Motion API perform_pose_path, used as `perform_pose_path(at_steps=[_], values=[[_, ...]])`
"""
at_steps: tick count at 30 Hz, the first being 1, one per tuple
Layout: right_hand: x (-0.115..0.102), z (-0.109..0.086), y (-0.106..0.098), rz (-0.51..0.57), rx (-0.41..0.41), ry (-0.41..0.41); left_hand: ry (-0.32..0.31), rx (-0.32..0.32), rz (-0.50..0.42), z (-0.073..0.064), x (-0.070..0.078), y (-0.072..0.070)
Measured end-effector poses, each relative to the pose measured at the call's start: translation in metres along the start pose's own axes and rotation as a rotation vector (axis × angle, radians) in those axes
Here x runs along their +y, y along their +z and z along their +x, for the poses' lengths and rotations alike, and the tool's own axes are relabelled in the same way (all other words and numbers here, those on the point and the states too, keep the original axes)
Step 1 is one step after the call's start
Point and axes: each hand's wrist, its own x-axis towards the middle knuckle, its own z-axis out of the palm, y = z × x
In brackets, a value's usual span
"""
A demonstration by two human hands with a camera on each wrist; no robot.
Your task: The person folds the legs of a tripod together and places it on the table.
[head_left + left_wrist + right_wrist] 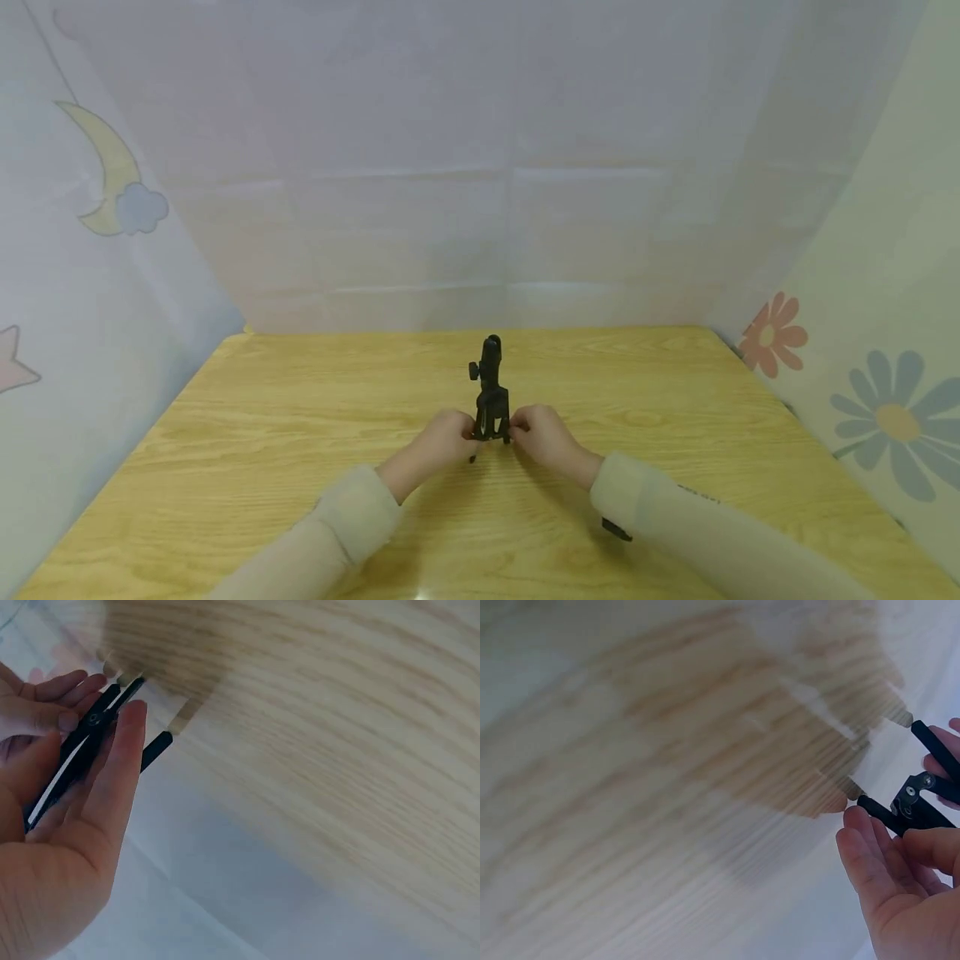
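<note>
Left hand [433, 440]: fingers pinching black slender-legged stand [492, 398]
Right hand [551, 442]: fingers pinching its opposite leg
Yellow wood-grain surface [300, 400]: below fingers

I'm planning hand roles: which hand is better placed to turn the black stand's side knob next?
Probably the left hand: the knob juts from the black stand on that side, while the right hand holds the opposite side.

A black tripod [492, 400] stands upright near the middle of a wooden table [300, 408], its slim legs [934, 746] partly spread and held low on both sides. A dark knob [473, 371] juts sideways from its upper section; screws dot a leg joint [911, 793].
</note>
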Motion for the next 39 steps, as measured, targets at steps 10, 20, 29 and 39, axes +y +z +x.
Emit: perform_pose_path(at_steps=[10, 20, 29, 39], values=[[0.002, -0.001, 0.004, -0.059, -0.032, -0.079, -0.043, 0.068, 0.022, 0.004, -0.006, 0.006], [0.006, 0.002, 0.004, -0.068, -0.041, -0.212, 0.017, 0.054, 0.124, 0.009, -0.011, 0.001], [0.015, 0.015, -0.009, -0.105, -0.175, -0.365, 0.022, 0.026, 0.117, 0.01, -0.011, -0.003], [0.008, 0.023, -0.016, -0.212, -0.245, -0.316, -0.032, 0.031, 0.128, 0.014, -0.005, -0.004]])
